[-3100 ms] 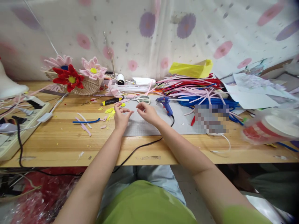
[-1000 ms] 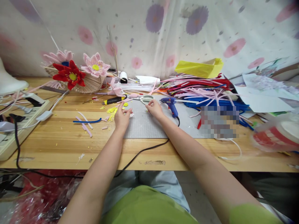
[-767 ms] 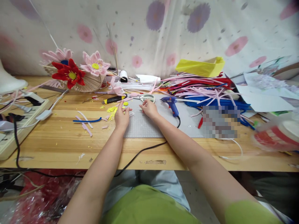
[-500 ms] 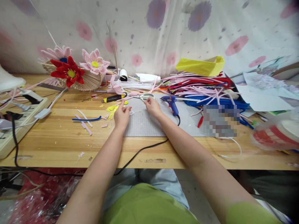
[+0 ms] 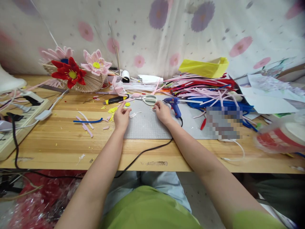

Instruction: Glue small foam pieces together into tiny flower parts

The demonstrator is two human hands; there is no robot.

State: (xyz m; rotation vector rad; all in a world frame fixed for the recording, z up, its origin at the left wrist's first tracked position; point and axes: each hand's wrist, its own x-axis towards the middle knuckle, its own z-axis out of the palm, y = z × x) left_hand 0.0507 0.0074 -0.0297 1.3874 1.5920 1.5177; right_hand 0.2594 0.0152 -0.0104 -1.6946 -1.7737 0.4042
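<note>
**Left hand (image 5: pixel 122 117) and right hand (image 5: pixel 163 112) apart, gray cutting mat (image 5: pixel 147 128) between them**

We have our left hand over the mat's left edge, fingers curled. Fine white strands (image 5: pixel 135 114) show just right of its thumb tip; we cannot tell whether it grips them. Our right hand is bent inward beside pale thread ends (image 5: pixel 152 108), and we cannot tell whether its fingertips are clamped on those.

Between our hands and toward us, bare mat runs to its near edge, then a strip of wooden table (image 5: pixel 100 146) reaches the front edge. A black cord (image 5: pixel 145 151) crosses that strip between our forearms and drops over the edge.

Room is tighter elsewhere. A blue hot glue gun (image 5: pixel 172 105) sits just right of our right hand, and the scissors (image 5: pixel 150 100) lie just beyond its fingertips. Past our left fingertips we see a yellow disc (image 5: pixel 127 104) and a utility knife (image 5: pixel 116 100); yellow scraps (image 5: pixel 112 110) lie just left of them. Farther left of that hand, a blue chenille stem (image 5: pixel 88 121) crosses paler ones.
</note>
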